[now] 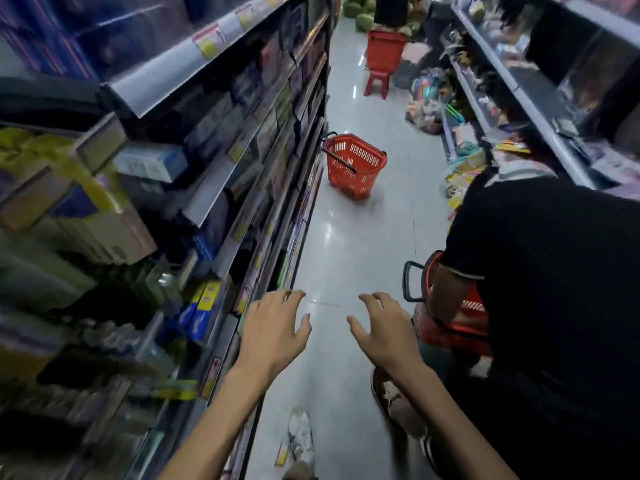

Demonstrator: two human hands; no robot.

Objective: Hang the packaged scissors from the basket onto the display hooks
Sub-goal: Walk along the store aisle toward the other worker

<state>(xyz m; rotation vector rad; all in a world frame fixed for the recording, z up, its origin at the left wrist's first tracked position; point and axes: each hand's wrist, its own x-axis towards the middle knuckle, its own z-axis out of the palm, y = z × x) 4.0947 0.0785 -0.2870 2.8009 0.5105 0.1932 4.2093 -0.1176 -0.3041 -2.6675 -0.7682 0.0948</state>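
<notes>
Hovering above the floor (360,244), left hand (273,323) and right hand (384,332) (fingers spread) hold nothing; basket (353,164) ahead.

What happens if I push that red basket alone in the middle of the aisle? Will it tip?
The red basket probably feels light: its plastic walls are full of holes, though I can't see what's inside. It would likely slide on the shiny floor. Its base looks narrower than its rim, so a high push might tip it.

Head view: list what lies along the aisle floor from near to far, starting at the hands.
Left hand and right hand, mid-aisle red basket, red stool carrying a second red basket, green melons at the far end.
</notes>
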